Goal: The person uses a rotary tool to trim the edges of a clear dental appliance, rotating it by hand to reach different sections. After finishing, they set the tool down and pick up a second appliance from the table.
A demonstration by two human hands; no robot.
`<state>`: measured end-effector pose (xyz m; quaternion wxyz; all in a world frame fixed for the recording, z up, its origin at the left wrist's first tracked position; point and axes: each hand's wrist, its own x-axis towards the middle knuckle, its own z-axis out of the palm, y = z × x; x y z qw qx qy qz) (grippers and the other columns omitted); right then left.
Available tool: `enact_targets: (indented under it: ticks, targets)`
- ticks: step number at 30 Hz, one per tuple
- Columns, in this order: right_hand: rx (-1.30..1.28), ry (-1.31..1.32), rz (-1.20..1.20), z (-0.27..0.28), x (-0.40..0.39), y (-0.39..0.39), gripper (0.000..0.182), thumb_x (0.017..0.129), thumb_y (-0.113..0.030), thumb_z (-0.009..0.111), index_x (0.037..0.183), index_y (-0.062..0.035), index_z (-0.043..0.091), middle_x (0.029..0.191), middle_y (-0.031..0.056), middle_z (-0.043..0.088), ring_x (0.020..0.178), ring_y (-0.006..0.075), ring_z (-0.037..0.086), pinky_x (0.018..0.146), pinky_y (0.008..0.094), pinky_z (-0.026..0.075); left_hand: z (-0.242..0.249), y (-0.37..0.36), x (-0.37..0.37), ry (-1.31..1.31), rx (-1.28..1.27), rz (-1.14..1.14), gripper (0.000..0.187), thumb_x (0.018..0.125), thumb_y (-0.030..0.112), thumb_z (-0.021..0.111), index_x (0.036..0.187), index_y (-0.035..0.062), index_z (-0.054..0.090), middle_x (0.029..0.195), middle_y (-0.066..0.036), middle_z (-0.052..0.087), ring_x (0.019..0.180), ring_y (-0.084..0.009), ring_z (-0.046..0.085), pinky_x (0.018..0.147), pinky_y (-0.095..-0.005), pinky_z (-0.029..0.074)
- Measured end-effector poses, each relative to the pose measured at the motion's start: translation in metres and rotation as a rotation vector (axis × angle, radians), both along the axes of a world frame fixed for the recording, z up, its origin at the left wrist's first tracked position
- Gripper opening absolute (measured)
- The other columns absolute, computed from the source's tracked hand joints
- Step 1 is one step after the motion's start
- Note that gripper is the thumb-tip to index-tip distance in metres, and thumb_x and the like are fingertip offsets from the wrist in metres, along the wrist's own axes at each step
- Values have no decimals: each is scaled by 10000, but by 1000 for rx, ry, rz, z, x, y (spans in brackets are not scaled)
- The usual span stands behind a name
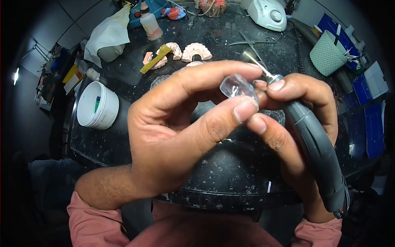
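Between thumb and index finger, my left hand (177, 123) pinches a clear plastic dental aligner (236, 86), its curved shell turned toward me. My right hand (304, 107) wraps around a dark grey rotary handpiece (314, 144), gripped near its metal collar. From that collar a thin bur (251, 57) points up and left, just beyond the fingertips of my left hand and beside the aligner. Whether the bur touches the plastic cannot be made out. My right thumb tip rests close to the left thumb, under the aligner. A coiled cord leaves the handpiece's lower end.
Plaster dental models (196, 52) lie at the back of the black table (230, 173), one with a yellow ruler-like strip (156, 59) across it. A white tub (96, 106) stands left. Behind are a bottle (151, 26), scissors (253, 42) and a white control unit (267, 15). A mint basket (328, 55) stands right.
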<state>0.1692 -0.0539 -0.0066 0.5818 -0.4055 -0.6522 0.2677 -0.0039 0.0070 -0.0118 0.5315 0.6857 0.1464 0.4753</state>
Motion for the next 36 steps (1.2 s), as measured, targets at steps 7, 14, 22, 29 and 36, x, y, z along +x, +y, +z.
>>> enact_targets:
  ticks: [7,14,22,29,36]
  targets:
    - [-94,55,-10,2,-3,-3,410,780,22,699,1118,-62,481,996,94,613,970,176,615,907,317,466,13,-3,-5,-2,-306,-121,400,941,180,496,1245,-79,509,1156,-156,611,1038,-172,594,939,-315,445]
    - [-294,234,-48,12,-7,-5,390,806,-18,675,1135,-67,472,947,97,634,987,179,611,927,322,446,8,1,-5,-135,-438,-246,462,913,197,470,1265,-102,484,1189,-163,586,1084,-211,568,993,-362,405]
    - [-59,-20,-120,4,2,-4,475,880,-331,601,1212,-10,488,1083,138,574,996,186,570,919,331,425,0,-1,2,-105,-252,-125,349,963,173,506,1243,-36,512,1204,-157,587,1103,-231,586,941,-343,468]
    - [410,-569,-85,10,28,-13,342,875,-287,631,1116,-95,483,905,66,530,1051,328,577,1040,601,343,8,-10,0,-43,-367,-217,392,937,151,554,1270,-46,488,1123,-202,615,977,-218,639,866,-350,523]
    - [379,-461,-119,12,1,-10,376,872,-223,649,1160,-120,430,930,75,528,1080,332,569,1042,630,304,12,-9,-4,59,-344,-190,433,911,122,563,1296,-56,478,1233,-164,575,1108,-212,576,963,-352,454]
